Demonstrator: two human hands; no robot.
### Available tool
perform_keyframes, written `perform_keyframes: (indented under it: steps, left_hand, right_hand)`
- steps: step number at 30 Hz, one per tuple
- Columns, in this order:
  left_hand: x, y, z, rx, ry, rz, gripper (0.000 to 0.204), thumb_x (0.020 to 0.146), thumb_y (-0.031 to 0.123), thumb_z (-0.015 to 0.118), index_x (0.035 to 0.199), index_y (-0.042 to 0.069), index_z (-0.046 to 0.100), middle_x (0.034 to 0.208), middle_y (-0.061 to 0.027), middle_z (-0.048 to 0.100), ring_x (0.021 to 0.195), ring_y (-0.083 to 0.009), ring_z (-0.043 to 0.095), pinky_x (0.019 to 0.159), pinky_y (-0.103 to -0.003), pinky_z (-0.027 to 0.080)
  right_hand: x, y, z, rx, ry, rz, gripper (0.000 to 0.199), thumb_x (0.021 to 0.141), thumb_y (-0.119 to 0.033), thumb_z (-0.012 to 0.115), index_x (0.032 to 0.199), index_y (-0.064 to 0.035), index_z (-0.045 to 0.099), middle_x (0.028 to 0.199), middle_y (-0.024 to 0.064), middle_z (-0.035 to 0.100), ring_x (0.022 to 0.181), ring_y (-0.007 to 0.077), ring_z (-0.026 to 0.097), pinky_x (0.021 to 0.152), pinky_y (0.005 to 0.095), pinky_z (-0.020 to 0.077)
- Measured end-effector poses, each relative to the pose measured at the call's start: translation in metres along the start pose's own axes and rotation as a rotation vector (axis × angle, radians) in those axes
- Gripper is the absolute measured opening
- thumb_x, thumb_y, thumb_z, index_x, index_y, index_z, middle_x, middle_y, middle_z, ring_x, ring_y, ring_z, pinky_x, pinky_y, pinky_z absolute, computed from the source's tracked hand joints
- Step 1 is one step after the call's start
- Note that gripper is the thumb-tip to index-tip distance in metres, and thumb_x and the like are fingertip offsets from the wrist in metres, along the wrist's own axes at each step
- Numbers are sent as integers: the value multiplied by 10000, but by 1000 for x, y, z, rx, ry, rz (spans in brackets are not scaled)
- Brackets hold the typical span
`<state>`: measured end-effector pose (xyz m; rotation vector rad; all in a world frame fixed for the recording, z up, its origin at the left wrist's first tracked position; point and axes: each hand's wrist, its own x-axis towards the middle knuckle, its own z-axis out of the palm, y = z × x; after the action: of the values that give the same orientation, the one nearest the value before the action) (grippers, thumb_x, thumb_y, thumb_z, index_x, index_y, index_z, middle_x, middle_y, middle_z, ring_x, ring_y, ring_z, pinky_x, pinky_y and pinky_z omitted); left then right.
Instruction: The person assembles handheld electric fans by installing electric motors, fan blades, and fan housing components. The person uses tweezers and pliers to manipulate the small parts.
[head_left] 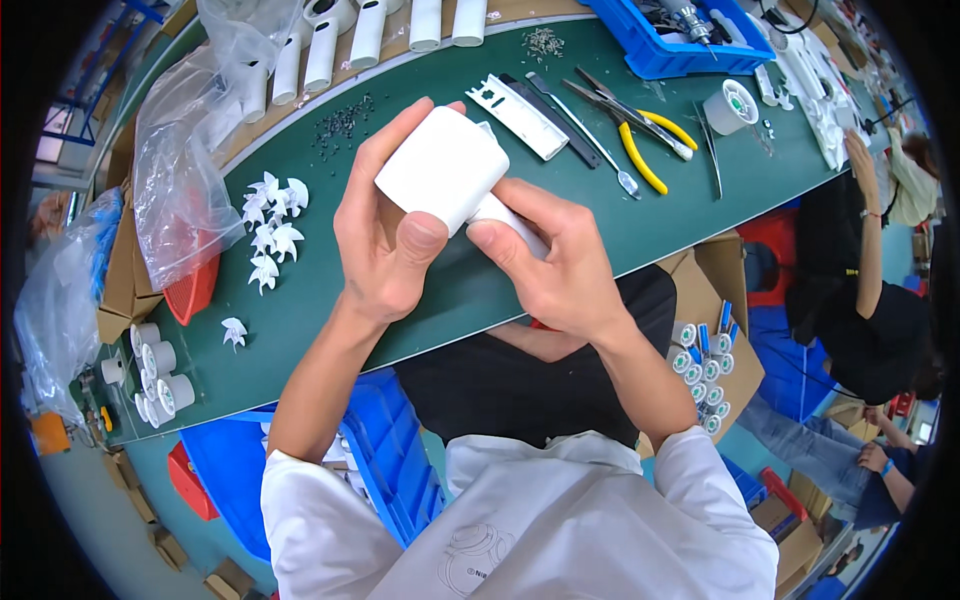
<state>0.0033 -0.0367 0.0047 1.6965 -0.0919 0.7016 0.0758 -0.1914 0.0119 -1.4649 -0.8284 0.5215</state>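
Closest in, both bare hands meet above the near edge of the green tabletop (480, 290) and share one white plastic housing (445, 168), a rounded body with a narrower handle part running down to the right. The left hand (385, 235) wraps around the housing's wide end, fingers curled over its far side and thumb pressed against its near face. The right hand (550, 255) grips the narrower handle part (500, 212), thumb on top and fingers folded beneath, so both hands are clenched on the same piece, which is held just above the tabletop rather than lying on it. To the left of the hands, a loose cluster of small white fan blades (272, 228) lies on the tabletop, with one more near the left end. At the near left corner stand several small white cylinders (158, 375). Beyond the hands, toward the far edge, lie a flat white slotted plate (520, 115), yellow-handled pliers (645, 140) and a scatter of small dark screws (345, 120). A clear plastic bag (190, 150) slumps over the far left edge, and a blue bin (665, 50) sits at the far right corner.
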Motion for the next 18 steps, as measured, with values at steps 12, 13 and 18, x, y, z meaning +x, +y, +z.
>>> perform_keyframes:
  steps: [12,13,18]
  left_hand:
    - [-5,-1,2,69,28,56,795,948,553,493,1428,-54,312,1370,-293,461,1164,-390,587,974,-436,486]
    - [-5,-1,2,80,31,64,781,953,538,493,1426,-56,312,1368,-295,461,1164,-393,586,976,-438,484]
    - [-4,-7,-2,145,43,96,739,966,501,497,1419,-57,322,1359,-293,475,1164,-363,586,977,-419,479]
  right_hand:
    - [5,1,-2,-51,13,-4,311,908,-138,647,1144,66,639,877,96,678,824,111,580,738,283,487]
    - [6,1,-3,-57,-6,20,295,907,-122,639,1132,69,641,870,83,676,827,100,569,745,280,487]
    - [14,-6,-3,-115,-40,97,232,897,-76,617,1075,69,651,817,57,660,810,84,548,753,275,481]
